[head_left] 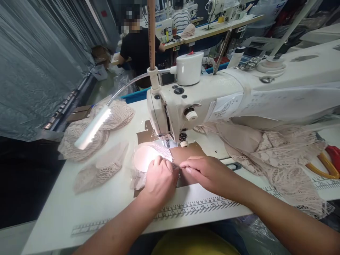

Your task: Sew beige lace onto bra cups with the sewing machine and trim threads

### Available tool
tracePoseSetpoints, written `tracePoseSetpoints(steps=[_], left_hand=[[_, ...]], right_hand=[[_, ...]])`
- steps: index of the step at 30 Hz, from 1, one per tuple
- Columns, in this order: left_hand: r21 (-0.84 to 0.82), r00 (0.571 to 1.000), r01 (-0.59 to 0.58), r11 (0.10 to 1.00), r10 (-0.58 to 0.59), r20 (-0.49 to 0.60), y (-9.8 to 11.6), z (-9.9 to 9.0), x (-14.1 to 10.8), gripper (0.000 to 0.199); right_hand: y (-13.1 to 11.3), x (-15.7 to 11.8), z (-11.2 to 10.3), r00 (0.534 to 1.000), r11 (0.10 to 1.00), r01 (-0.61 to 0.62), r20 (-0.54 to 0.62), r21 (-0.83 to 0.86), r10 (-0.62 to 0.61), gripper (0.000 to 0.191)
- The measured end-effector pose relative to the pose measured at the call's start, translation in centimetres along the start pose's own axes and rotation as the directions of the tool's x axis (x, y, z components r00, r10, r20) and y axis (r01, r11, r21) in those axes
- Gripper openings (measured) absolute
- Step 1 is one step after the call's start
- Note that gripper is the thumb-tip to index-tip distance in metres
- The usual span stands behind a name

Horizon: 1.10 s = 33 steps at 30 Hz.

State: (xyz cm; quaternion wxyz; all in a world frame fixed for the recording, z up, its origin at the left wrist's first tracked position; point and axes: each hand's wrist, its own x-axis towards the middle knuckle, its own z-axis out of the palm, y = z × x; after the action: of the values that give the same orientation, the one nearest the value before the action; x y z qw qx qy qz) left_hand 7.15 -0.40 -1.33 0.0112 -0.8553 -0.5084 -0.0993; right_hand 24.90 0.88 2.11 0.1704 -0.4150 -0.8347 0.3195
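A pale pink cup piece with lace edging (145, 158) lies under the needle area of a white sewing machine (170, 106), on brown material (187, 154) covering the machine bed. My left hand (161, 177) is closed on the near right part of the cup piece, its fingers curled. Just to the right, my right hand (203, 171) pinches at the lace edge with thumb and forefinger; what lies between those fingertips is too small to make out. A lit lamp (92, 128) shines on the work from the left.
Stacks of lace pieces (79, 140) and a loose sheer piece (102, 168) lie left. Beige lace fabric (265, 148) and orange-handled scissors (325, 164) are at right. A printed ruler (196, 209) runs along the front edge. A person in black (139, 49) sits beyond.
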Motion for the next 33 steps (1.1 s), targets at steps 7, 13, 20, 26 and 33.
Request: tracePoseSetpoints(steps=[7,13,20,26,33], left_hand=[[-0.174,0.994,0.049,0.984,-0.032,0.1,-1.3,-2.4,0.0,0.027],[-0.571,0.992,0.016,0.821,0.058,0.111,-4.8,-2.8,-0.2,0.029],[-0.488,0.999,-0.037,0.872,0.046,0.006,-5.7,-0.4,0.9,0.031],[-0.453,0.994,-0.098,0.886,0.105,-0.01,-6.6,0.3,2.1,0.034],[-0.408,0.979,-0.191,0.893,0.202,-0.016,-7.7,-0.2,3.0,0.032]], right_hand=[[-0.3,2.9,3.0,0.993,0.912,0.064,0.114,-0.405,-0.019,0.02],[0.1,2.9,3.7,0.995,0.851,0.07,0.092,-0.52,-0.025,0.029],[0.0,4.1,3.5,1.0,0.827,-0.008,-0.02,-0.563,-0.004,0.03],[0.0,4.6,3.3,0.997,0.841,-0.066,-0.064,-0.536,0.037,0.034],[-0.3,4.9,3.5,0.994,0.801,-0.093,-0.103,-0.592,0.039,0.043]])
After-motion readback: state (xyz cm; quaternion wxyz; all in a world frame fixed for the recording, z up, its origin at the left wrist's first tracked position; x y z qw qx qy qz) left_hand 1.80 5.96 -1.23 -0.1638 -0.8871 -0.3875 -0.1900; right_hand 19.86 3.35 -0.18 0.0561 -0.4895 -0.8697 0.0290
